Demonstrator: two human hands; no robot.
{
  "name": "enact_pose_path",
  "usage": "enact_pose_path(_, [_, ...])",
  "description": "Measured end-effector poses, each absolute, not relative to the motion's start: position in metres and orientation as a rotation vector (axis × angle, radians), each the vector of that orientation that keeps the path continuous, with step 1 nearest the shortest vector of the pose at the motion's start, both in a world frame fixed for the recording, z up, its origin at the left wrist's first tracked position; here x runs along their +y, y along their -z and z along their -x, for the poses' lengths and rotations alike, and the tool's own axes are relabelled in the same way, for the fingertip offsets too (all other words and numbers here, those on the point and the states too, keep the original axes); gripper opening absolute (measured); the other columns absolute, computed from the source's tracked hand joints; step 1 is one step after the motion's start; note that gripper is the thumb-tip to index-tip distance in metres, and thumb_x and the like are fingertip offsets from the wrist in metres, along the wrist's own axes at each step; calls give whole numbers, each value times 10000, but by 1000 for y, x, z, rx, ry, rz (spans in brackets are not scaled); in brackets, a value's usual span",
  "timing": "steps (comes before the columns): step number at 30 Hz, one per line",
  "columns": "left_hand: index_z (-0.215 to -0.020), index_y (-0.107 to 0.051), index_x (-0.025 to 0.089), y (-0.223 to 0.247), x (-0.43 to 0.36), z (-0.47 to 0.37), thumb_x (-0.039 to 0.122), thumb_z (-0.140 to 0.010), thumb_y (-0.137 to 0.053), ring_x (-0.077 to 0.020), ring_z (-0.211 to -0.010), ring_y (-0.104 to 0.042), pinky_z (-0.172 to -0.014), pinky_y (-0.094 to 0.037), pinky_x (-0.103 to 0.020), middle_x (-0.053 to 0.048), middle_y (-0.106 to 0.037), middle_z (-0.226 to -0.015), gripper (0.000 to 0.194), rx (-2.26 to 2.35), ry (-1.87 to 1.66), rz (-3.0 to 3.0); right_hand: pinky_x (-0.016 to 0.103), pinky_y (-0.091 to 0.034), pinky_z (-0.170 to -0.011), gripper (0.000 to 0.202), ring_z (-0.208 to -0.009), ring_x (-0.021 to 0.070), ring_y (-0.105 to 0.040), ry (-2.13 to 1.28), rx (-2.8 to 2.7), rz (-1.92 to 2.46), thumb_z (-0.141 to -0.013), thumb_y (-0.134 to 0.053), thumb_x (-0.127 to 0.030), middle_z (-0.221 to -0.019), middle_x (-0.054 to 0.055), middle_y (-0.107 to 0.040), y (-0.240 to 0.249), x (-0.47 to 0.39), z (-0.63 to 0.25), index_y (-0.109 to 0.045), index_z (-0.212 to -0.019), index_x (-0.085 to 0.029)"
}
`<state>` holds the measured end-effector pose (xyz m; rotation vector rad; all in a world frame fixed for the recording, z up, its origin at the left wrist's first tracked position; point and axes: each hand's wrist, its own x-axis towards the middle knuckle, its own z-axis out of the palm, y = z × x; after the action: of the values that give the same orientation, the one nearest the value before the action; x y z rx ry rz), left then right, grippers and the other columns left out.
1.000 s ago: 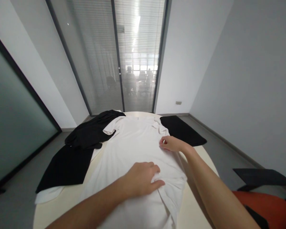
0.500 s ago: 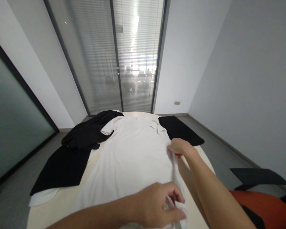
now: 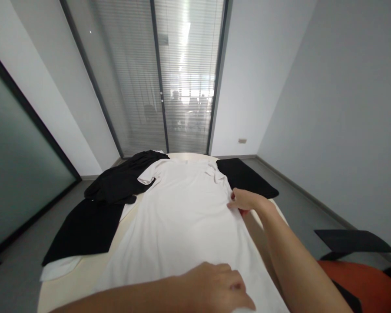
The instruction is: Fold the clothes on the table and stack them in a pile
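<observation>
A white short-sleeved T-shirt (image 3: 182, 217) lies spread over the table, its collar end at the far side and its lower part running towards me. My left hand (image 3: 220, 287) reaches across the bottom of the view with curled fingers, closed on the shirt's fabric near the lower edge of the picture; its fingertips are partly cut off. Further up, my right hand (image 3: 244, 200) pinches the shirt's right side edge, below the sleeve. The right sleeve is rumpled, while the left one lies outstretched over black cloth.
Black garments (image 3: 120, 178) are heaped on the table's left side, with a folded black piece (image 3: 84, 230) over white cloth nearer me. Another flat black item (image 3: 244, 176) lies at the back right. An orange chair (image 3: 355, 282) with a dark armrest stands to the right of the pale table (image 3: 57, 291).
My left hand has moved slightly down and towards me, and the shirt's lower right side now lies flatter and spreads further right. My right hand stays by the side edge, its fingers slightly shifted.
</observation>
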<state>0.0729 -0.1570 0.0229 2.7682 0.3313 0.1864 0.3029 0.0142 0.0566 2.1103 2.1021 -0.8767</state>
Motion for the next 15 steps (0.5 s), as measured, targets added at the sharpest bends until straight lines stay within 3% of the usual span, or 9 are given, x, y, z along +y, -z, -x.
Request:
enact_pose_path(2, [-1277,-611,314,-9,-159,-76,412,-1039,-414,-185,-989,-641,-775,-507,-278,-9,-662,-1192,323,230,-254,-2869,260,-507,-503,318,-561,211,-698,935,2077,-2041,-784,-699,-247,-746,93,-738,-61,13,-303,-681,-1065,-98])
enact_pose_path(4, [-1281,-611,322,4,-161,-80,403,-1045,-412,-168,-1051,-631,-845,-496,-275,4,-654,-1248,319,140,-316,-2930,259,-518,-527,181,-576,211,-700,1004,2042,-1958,-785,-673,-213,-658,74,-717,-68,11,-304,-705,-928,-107])
enact_pose_path(7, [-1337,-583,307,13,-161,-84,379,-1051,-408,-170,-1270,-540,-1003,-449,-278,8,-560,-1438,343,106,-383,-2987,255,-524,-539,62,-569,194,-696,1067,1949,-1923,-766,-662,-180,-663,76,-722,-80,6,-303,-678,-746,-124])
enact_pose_path(9, [-1371,-563,311,14,-162,-85,366,-1062,-370,-167,-1361,-467,-1062,-420,-271,35,-486,-1519,368,66,-405,-3026,252,-520,-535,98,-562,186,-693,1016,1930,-1938,-768,-662,-182,-709,93,-736,-86,4,-299,-659,-690,-123])
enact_pose_path(12, [-1353,-590,305,12,-163,-87,337,-1074,-313,-116,-1361,-471,-1077,-405,-211,53,-504,-1506,395,24,-375,-3071,269,-523,-557,219,-593,210,-708,686,2043,-1948,-830,-633,-269,-746,137,-741,-88,5,-289,-684,-695,-105])
enact_pose_path(15, [-1344,-615,248,7,-165,-89,311,-1075,-268,-92,-1341,-494,-1054,-420,-163,49,-530,-1483,444,-63,-347,-3163,324,-540,-677,253,-819,297,-740,178,2161,-1993,-862,-616,-288,-932,214,-745,-83,12,-274,-719,-946,-73])
